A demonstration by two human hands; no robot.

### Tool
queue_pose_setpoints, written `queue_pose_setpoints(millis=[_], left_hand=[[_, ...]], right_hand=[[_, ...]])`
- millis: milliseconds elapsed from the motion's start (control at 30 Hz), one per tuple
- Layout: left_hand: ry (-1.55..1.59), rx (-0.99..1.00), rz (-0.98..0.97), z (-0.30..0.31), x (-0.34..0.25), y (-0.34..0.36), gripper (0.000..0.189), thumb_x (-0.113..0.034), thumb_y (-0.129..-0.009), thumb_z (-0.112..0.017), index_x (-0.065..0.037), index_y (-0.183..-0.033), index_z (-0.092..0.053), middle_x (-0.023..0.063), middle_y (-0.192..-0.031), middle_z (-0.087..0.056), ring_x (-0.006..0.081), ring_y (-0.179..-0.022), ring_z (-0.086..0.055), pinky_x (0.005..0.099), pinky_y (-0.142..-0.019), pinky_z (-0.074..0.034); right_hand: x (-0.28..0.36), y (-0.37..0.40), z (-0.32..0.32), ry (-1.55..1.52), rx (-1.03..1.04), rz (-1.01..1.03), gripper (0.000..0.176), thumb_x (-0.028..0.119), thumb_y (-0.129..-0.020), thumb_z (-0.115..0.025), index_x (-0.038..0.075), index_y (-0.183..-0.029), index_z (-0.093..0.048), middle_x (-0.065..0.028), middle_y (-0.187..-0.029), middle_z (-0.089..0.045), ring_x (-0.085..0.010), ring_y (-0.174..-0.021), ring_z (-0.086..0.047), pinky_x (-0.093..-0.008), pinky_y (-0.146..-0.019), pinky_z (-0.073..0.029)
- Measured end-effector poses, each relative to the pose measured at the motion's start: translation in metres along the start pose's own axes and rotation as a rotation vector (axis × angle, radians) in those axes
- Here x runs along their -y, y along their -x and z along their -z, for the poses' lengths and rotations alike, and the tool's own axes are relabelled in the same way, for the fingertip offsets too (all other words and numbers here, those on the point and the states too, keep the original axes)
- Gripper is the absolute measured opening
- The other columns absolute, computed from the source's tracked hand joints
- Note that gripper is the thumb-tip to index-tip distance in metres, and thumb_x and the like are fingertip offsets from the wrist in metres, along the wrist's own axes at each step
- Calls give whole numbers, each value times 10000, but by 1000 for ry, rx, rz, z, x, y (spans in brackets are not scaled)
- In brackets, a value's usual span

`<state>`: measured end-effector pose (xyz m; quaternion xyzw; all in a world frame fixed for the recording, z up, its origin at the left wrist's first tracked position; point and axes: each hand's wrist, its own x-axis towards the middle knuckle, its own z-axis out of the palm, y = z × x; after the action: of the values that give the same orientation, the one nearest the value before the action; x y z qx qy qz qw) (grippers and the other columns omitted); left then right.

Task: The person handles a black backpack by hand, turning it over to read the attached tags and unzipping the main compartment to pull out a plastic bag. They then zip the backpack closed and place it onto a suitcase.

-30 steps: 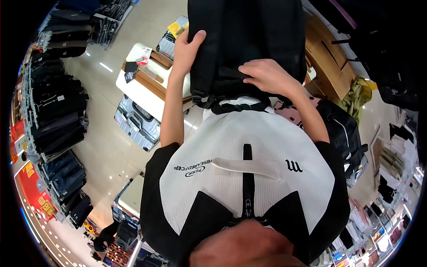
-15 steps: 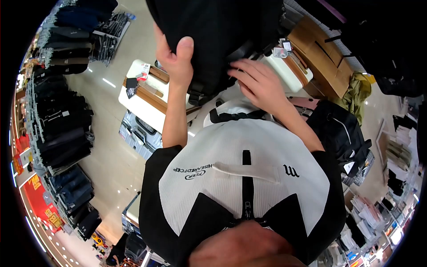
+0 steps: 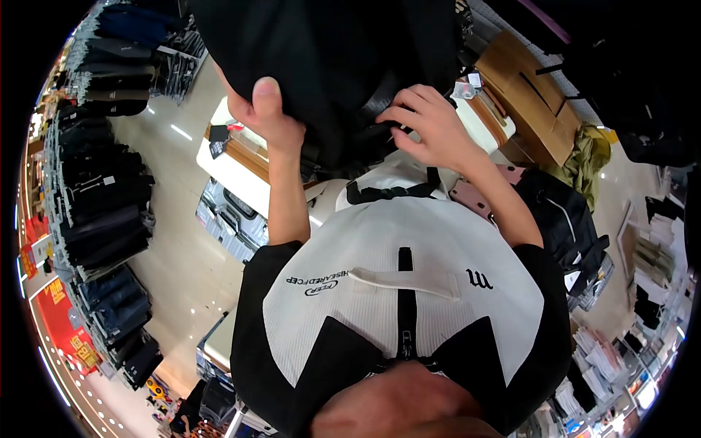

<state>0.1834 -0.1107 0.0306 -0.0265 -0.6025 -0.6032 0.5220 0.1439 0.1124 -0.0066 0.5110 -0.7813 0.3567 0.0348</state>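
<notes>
I hold a black backpack up in front of me, filling the top of the head view. My left hand grips its left side, thumb on the fabric. My right hand pinches a black strap or buckle at the bag's lower edge. A black strap hangs below the bag against my white and black top.
A white suitcase with brown trim and a silver case stand on the shop floor below. Racks of dark folded clothes line the left. A wooden box and a black bag sit at the right.
The backpack has risen and come closer, and my left hand moved up and left with it. My right hand went from lying flat on the bag to pinching its lower edge.
</notes>
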Motion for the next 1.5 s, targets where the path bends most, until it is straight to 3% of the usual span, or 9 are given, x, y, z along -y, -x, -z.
queue_pose_setpoints(millis=[167,267,333,567,767,1033,1167,1300,1500], left_hand=[[-193,139,-176,3,-14,14,735,-483,-825,-614,107,-1253,-513,159,-1223,-598,240,-1105,-578,317,-985,-415],[-106,208,-169,0,-18,18,513,-413,-832,-662,86,-938,-617,180,-1070,-518,277,-941,-527,343,-836,-412],[-99,227,-110,-2,-21,21,486,-405,-823,-668,75,-889,-631,175,-1032,-513,269,-903,-518,336,-802,-413],[-127,261,-43,0,-7,39,427,-358,-775,-667,57,-873,-640,152,-965,-498,252,-833,-490,325,-723,-405],[-143,378,-272,0,8,33,389,-286,-724,-713,50,-910,-656,145,-905,-498,244,-769,-481,319,-646,-397],[-142,300,-305,-6,2,14,366,-278,-735,-703,46,-898,-657,162,-916,-519,257,-786,-493,329,-666,-417],[-169,314,-417,-2,16,9,364,-270,-748,-687,56,-908,-673,218,-1034,-574,312,-900,-565,338,-768,-463],[-319,275,-448,-6,5,3,586,-424,-875,-579,111,-1113,-593,262,-1112,-595,382,-953,-610,438,-832,-489],[-230,230,-536,-36,-3,-5,455,-332,-811,-669,77,-1011,-647,240,-1084,-617,337,-942,-612,376,-815,-482]], right_hand=[[15,0,-3,-46,143,-53,175,77,-796,-629,133,-924,-735,-34,-790,-589,-221,-823,-601,-335,-715,-510],[27,0,-14,-6,200,-14,117,163,-821,-667,157,-907,-747,-26,-775,-650,-230,-735,-648,-334,-630,-521],[32,1,-19,8,248,-31,125,254,-828,-694,162,-894,-748,-15,-768,-683,-229,-684,-661,-347,-596,-516],[34,20,-42,41,128,-73,132,231,-776,-708,108,-823,-718,-35,-734,-668,-239,-666,-651,-359,-569,-504],[32,14,-53,196,104,-165,101,158,-726,-667,67,-728,-624,-99,-699,-628,-288,-648,-632,-391,-558,-510],[13,7,-23,64,-59,-519,110,133,-734,-664,52,-789,-612,-109,-735,-623,-313,-699,-626,-400,-652,-512],[-2,0,-8,191,-243,-480,118,97,-732,-637,7,-776,-575,-162,-856,-599,-354,-838,-589,-424,-755,-487],[-46,-11,19,550,-346,-375,140,130,-692,-660,7,-756,-644,-156,-1072,-623,-355,-945,-597,-434,-828,-499],[-86,-41,43,595,-349,-363,130,131,-708,-665,16,-757,-628,-146,-1176,-591,-356,-1081,-556,-414,-944,-461]])
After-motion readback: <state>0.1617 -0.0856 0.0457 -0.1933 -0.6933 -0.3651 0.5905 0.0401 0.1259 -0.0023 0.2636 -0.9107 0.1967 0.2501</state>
